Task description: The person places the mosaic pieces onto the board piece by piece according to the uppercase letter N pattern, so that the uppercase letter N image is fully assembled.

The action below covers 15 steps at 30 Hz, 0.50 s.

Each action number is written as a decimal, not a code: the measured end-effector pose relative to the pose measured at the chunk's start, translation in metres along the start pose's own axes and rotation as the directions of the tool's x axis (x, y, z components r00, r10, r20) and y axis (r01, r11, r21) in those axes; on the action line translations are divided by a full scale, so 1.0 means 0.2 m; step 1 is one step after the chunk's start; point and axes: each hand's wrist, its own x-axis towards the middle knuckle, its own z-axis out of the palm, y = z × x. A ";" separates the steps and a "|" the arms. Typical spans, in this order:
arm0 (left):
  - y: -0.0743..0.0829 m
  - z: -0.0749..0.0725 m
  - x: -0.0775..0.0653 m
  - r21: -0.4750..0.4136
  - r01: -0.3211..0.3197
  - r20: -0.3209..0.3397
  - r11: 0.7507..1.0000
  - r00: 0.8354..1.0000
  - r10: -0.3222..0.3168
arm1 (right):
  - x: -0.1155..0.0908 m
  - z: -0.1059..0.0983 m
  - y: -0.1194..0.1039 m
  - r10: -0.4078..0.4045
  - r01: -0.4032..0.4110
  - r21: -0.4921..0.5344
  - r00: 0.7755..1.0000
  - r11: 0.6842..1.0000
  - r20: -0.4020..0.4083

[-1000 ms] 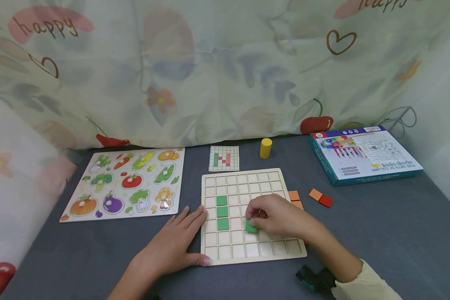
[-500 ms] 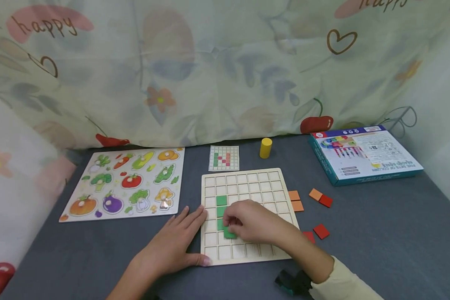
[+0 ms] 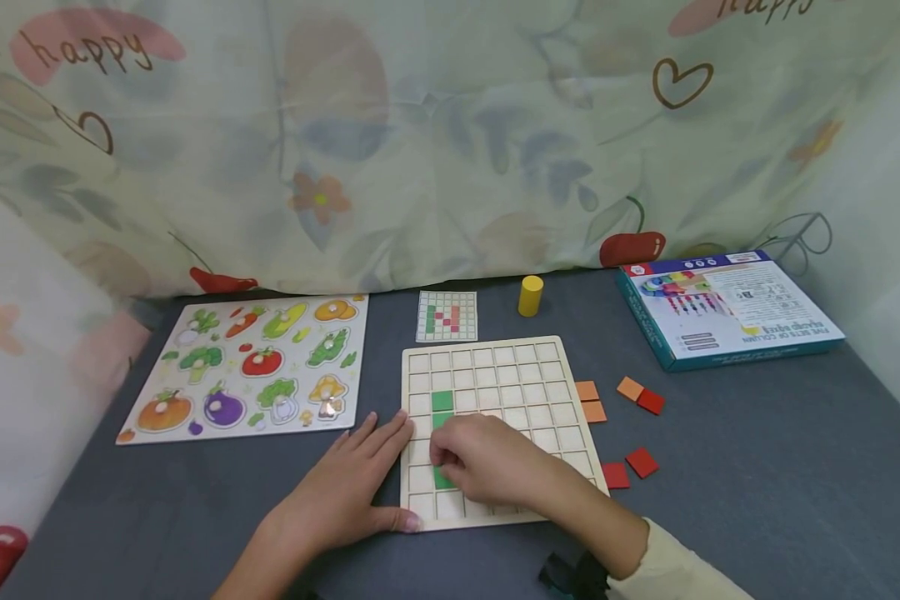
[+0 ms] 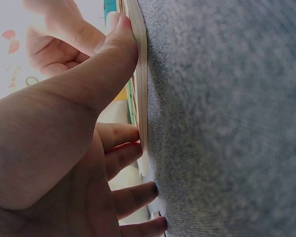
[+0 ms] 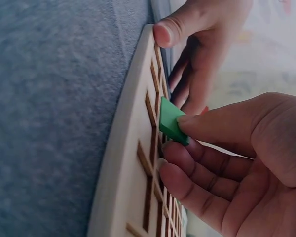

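In the head view a cream wooden grid board (image 3: 527, 372) lies on the dark cloth. My right hand (image 3: 487, 460) is over its left part, and pinches a green square tile (image 5: 171, 120) between thumb and fingers. The right wrist view shows this tile tilted, one edge down at a cell of the grid. Above it in the same column sit green tiles (image 3: 442, 401), partly covered by my fingers. My left hand (image 3: 348, 485) rests along the board's left side, fingers extended, its thumb (image 4: 119, 42) on the near corner.
Orange tiles (image 3: 592, 411) and red tiles (image 3: 642, 462) lie right of the board. Behind it are a small pattern card (image 3: 447, 317) and a yellow cylinder (image 3: 530, 297). A vegetable puzzle board (image 3: 251, 371) lies left, a flat box (image 3: 731, 308) at the back right.
My right hand has carried the green tile leftward across the board to the column of green tiles, then slightly down to the cell beneath them. The left hand has stayed in place.
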 end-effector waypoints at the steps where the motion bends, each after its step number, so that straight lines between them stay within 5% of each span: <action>1: 0.00 0.00 0.00 0.000 0.001 0.000 1.000 1.000 -0.001 | 0.00 0.00 0.00 -0.001 0.001 -0.002 1.000 1.000 -0.005; 15: -0.01 0.00 0.00 0.009 0.008 0.015 1.000 1.000 -0.008 | -0.04 0.02 0.01 -0.026 0.024 -0.056 0.999 0.998 -0.039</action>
